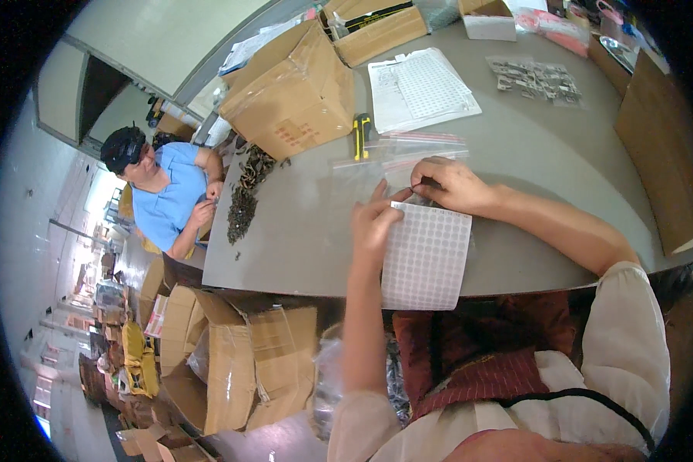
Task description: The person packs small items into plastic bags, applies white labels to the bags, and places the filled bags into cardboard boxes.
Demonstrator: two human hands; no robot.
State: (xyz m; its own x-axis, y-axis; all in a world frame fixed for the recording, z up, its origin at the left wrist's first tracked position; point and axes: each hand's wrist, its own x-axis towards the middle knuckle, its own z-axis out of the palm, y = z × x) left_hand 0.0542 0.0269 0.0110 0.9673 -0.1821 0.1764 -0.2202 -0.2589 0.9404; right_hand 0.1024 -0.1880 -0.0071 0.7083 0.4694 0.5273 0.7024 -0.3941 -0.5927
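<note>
Nearest: one white rectangular sheet with rows of pale grey round dots (427, 262), its lower end seen past the front edge of the grey tabletop (304, 246). Its upper left corner is grasped by the left hand (373, 223), thumb on top, index finger extended. Right hand (450, 185): placed just beyond the sheet's upper edge, fingers curled, fingertips near the left index finger; whether anything is pinched there cannot be told. The sheet is best kept flat and steady under the left thumb, fine work being left to the right fingertips. Just beyond: flat clear plastic bags (431, 146). Farther: one yellow-and-black cutter knife (361, 138); one stack of white printed papers (393, 108)
</note>
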